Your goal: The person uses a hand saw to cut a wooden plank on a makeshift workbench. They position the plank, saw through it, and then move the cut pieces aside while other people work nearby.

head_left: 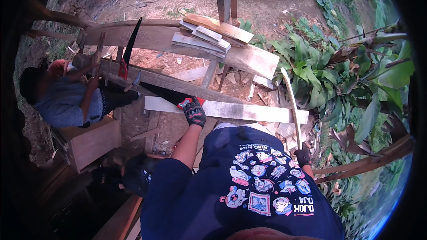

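Observation:
My left hand (194, 112), in a black and red glove, grips the red handle of a hand saw (162, 92) whose dark blade runs up and to the left. The hand rests at the near edge of a long pale plank (249, 111) lying crosswise in front of me. My right hand (303, 156), in a dark glove, holds the lower end of a thin curved wooden strip (291, 102) that stands up across the plank's right end.
Another person (66, 100) sits at the left, hands on a wooden beam (147, 78). A second saw (130, 48) leans there. Short boards (207, 35) are stacked on a wide plank (255, 60). A wooden box (91, 142) stands lower left; leafy plants (338, 71) fill the right.

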### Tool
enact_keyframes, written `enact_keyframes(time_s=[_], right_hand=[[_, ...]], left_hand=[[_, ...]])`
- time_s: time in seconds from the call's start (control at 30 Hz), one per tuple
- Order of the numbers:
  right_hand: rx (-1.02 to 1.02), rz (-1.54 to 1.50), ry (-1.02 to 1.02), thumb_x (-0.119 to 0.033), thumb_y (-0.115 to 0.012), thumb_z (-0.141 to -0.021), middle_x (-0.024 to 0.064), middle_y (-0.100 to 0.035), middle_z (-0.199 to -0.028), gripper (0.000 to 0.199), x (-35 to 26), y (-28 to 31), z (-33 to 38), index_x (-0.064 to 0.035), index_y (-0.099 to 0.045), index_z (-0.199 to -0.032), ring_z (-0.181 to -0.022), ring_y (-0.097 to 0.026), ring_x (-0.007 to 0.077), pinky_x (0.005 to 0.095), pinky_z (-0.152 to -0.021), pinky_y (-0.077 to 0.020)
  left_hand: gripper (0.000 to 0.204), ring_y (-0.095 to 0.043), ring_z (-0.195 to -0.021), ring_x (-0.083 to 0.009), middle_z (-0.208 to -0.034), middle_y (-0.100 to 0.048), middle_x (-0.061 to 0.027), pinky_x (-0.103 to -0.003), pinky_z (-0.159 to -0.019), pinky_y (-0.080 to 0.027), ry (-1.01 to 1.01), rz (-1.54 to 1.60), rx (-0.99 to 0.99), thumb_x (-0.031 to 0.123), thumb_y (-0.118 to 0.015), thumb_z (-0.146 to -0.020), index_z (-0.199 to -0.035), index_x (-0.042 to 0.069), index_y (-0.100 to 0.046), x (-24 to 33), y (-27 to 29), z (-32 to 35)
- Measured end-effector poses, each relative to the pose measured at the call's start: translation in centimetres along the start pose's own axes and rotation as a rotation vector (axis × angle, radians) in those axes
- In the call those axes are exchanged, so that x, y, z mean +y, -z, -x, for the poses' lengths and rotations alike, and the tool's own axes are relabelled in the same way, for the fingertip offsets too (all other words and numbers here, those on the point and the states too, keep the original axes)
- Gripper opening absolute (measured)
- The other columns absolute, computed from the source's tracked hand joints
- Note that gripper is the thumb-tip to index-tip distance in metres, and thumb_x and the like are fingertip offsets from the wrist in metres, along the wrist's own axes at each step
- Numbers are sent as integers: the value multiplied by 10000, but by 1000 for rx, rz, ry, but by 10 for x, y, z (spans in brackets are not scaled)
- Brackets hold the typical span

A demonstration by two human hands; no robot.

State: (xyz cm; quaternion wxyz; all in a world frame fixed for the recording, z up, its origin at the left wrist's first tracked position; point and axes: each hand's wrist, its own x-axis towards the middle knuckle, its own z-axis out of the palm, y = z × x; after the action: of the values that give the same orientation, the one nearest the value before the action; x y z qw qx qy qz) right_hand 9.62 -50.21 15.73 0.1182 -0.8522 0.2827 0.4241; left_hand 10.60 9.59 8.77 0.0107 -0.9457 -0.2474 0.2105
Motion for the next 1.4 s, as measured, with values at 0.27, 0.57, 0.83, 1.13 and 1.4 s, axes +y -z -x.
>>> enact_keyframes(time_s=[0.27,0.57,0.83,1.13,1.4], right_hand=[[61,-112,70,-246,-722,-714,245,-690,-1347,946,-14,-3,16,-125,-453,-1612,-1239,-662,382,449,-1058,-507],[106,-10,105,-238,-729,-701,247,-730,-1208,795,-9,4,20,-102,-582,-1470,-1095,-709,430,507,-950,-551],[75,187,299,-214,-692,-732,289,-660,-1335,783,14,45,19,-62,-557,-1488,-1182,-660,467,526,-1010,-534],[238,325,882,-198,-718,-753,258,-659,-1316,773,-105,49,19,-30,-533,-1485,-1212,-636,433,511,-1058,-503],[17,251,991,-258,-745,-765,249,-638,-1380,842,-253,-19,-22,-41,-498,-1540,-1260,-620,410,487,-1102,-466]], left_hand=[[690,-676,-1161,-377,-1205,-717,-211,-514,-1058,-463,-3,29,113,235,-586,-910,-1531,-47,-483,-4,-22,-2],[540,-700,-1080,-386,-1136,-731,-205,-542,-936,-521,-21,91,92,252,-636,-865,-1345,7,-614,-5,-4,-4],[566,-685,-1121,-385,-1143,-731,-225,-533,-968,-520,-29,94,94,281,-651,-869,-1362,4,-622,-12,-3,-4],[653,-648,-1200,-398,-1297,-671,-227,-550,-1015,-504,-59,152,41,295,-706,-874,-1455,34,-560,-17,35,17],[792,-597,-1282,-442,-1451,-594,-253,-553,-1086,-469,-67,154,-48,292,-728,-898,-1593,71,-419,-18,81,39]])
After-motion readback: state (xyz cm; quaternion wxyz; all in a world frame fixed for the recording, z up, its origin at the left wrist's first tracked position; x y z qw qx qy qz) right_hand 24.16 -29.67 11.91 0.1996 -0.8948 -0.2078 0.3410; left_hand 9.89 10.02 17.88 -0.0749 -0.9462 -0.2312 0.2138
